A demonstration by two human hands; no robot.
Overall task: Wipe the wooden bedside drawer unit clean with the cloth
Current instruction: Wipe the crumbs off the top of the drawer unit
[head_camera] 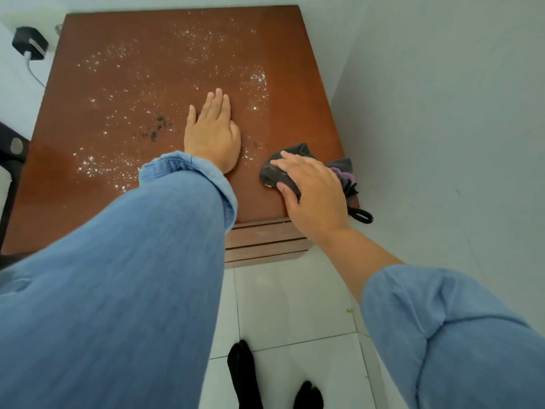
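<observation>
The wooden bedside drawer unit (132,84) fills the upper middle of the head view, its reddish-brown top scattered with white powder (256,84) and a few dark crumbs (156,129). My left hand (211,134) lies flat on the top with straight fingers, palm down. My right hand (311,190) grips a dark grey cloth (275,172) with a purple patch, pressed on the top near its front right corner. A cloth loop hangs over the right edge.
A white wall (442,113) stands close on the right of the unit. A black plug with a white cable (29,42) sits at the back left. A dark frame (8,160) adjoins the left side. White floor tiles (289,305) and my black-socked feet are below.
</observation>
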